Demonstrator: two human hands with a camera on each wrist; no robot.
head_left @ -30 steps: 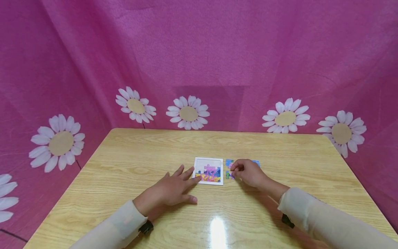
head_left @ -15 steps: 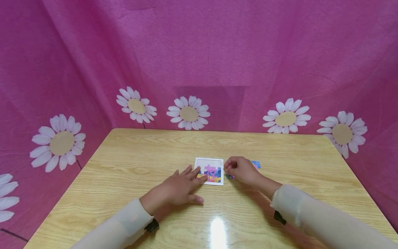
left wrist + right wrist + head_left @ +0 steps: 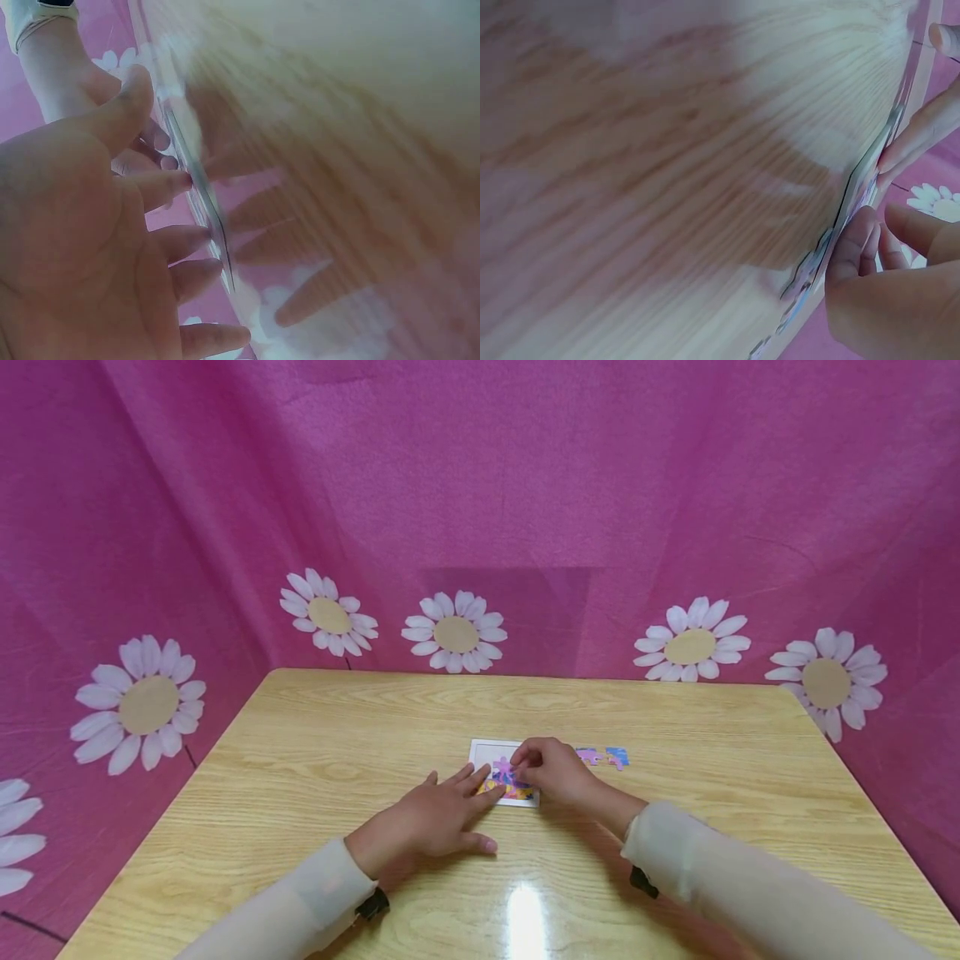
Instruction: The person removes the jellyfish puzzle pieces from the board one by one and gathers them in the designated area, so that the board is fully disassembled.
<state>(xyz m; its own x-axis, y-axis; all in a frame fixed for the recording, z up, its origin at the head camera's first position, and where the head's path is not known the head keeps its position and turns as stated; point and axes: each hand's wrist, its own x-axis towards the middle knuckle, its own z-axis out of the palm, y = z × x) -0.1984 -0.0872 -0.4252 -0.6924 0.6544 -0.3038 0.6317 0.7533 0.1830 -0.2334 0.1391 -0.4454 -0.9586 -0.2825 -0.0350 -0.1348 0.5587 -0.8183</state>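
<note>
A white-framed puzzle tray (image 3: 486, 750) with a partly built colourful picture lies at the middle of the wooden table (image 3: 330, 752). My right hand (image 3: 542, 770) hovers over the tray's right half, fingers curled, pinching a small puzzle piece at the purple part of the picture. My left hand (image 3: 438, 814) lies flat on the table, its straight fingertips touching the tray's lower left corner. In the left wrist view the left hand (image 3: 90, 247) meets the tray's edge (image 3: 204, 201). The right wrist view has the right hand (image 3: 889, 300) at the tray's rim (image 3: 855, 191).
Two or three loose puzzle pieces (image 3: 603, 757) lie on the table just right of the tray. A pink cloth with white daisies (image 3: 453, 631) hangs behind and along both sides of the table. A bright glare spot (image 3: 522, 910) marks the near edge.
My right hand moved left from the loose pieces to above the tray, carrying a piece. The left hand slid a little toward the tray.
</note>
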